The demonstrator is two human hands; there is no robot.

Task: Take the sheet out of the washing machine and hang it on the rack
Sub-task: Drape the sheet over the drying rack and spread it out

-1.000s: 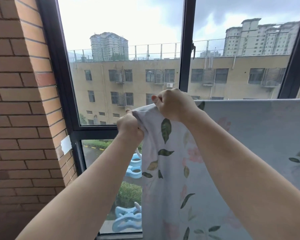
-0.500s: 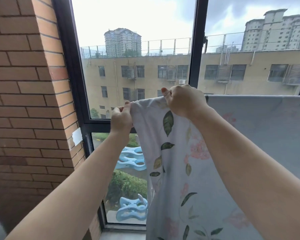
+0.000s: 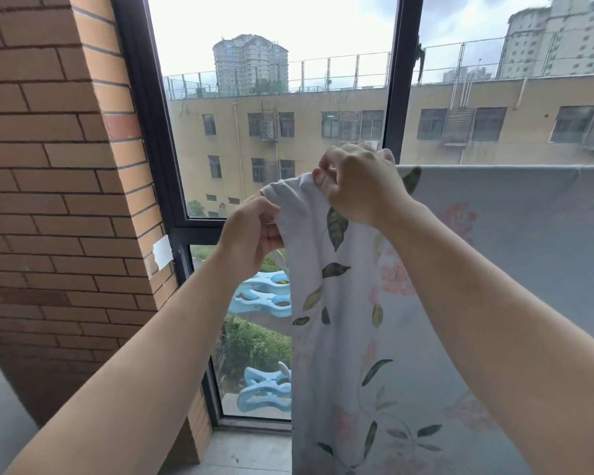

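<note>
Both bare forearms extend forward and upward toward the sheet (image 3: 357, 303), converging at its bunched upper-left corner. Left hand (image 3: 251, 234): lower, at the corner's left edge, fingers curled and pinching the fabric. Right hand (image 3: 360, 186): higher, just right of the corner's top, back toward the camera, fingers closed on the fabric.

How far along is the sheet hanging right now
Done: most of the sheet already hangs, its top edge straight. In hand: left hand and right hand grip its bunched left end. Left: spreading that end; the blue clips look unused.
</note>
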